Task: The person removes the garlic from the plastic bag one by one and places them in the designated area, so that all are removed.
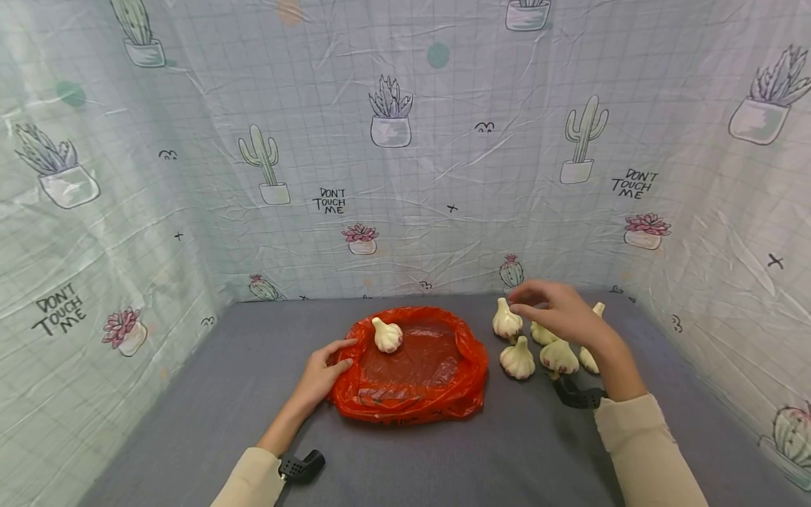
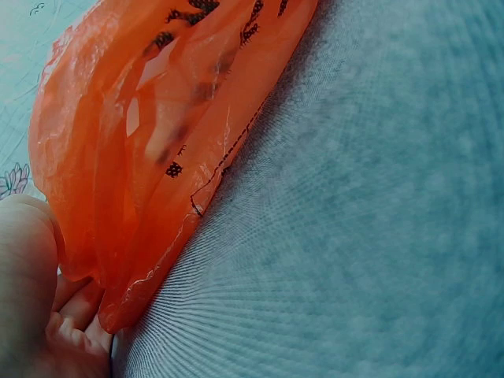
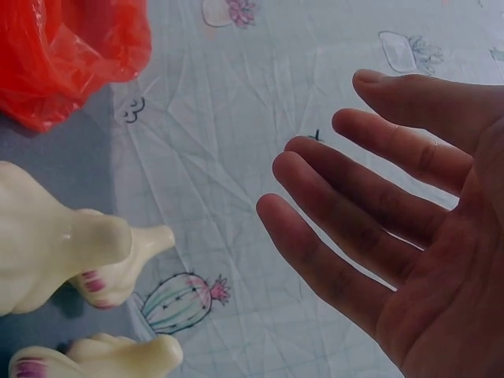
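Observation:
A red plastic bag (image 1: 472,394) lies on the table with its mouth spread wide, and one garlic bulb (image 1: 388,336) sits inside near its left rim. My left hand (image 1: 319,377) holds the bag's left edge; in the left wrist view the thumb (image 2: 27,276) is on one side of the film and fingers are behind it. To the right of the bag lie several garlic bulbs (image 1: 517,359), cream with purplish marks. Above them hovers my right hand (image 1: 557,308), holding nothing. Its fingers (image 3: 346,213) are spread and nearly straight in the right wrist view.
A grey cloth covers the table (image 1: 253,366). Patterned sheeting (image 1: 405,176) with cactus drawings stands at the back and both sides. A black wrist mount sits on each forearm, the right one (image 1: 576,394) close to the garlic bulbs.

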{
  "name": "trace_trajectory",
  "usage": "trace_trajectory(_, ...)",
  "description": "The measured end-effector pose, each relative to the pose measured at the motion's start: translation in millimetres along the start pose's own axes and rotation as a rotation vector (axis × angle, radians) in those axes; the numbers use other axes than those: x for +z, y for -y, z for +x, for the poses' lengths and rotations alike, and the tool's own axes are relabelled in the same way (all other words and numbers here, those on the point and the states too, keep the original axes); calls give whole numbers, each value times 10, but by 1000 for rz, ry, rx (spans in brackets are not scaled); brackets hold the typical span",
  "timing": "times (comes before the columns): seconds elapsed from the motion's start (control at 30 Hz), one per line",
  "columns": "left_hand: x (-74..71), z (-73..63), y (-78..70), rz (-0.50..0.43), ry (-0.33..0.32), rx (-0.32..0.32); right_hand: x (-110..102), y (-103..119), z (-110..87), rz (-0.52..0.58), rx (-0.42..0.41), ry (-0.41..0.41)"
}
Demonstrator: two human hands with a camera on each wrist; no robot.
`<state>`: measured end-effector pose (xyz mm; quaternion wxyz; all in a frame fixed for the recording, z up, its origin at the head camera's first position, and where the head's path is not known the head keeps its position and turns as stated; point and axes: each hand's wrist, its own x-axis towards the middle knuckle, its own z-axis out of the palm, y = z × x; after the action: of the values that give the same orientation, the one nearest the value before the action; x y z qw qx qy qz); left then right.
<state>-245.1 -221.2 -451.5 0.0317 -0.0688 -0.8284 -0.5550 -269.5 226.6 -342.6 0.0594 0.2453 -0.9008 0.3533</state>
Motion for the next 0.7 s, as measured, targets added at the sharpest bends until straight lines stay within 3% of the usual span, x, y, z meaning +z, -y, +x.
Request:
trace_trajectory(0.5,4,25,28,5,-1,-8,53,39,27,-23,-1,19)
trace_trajectory(0.7,44,176,348,2,-36,-11,66,52,33,-28,4,23)
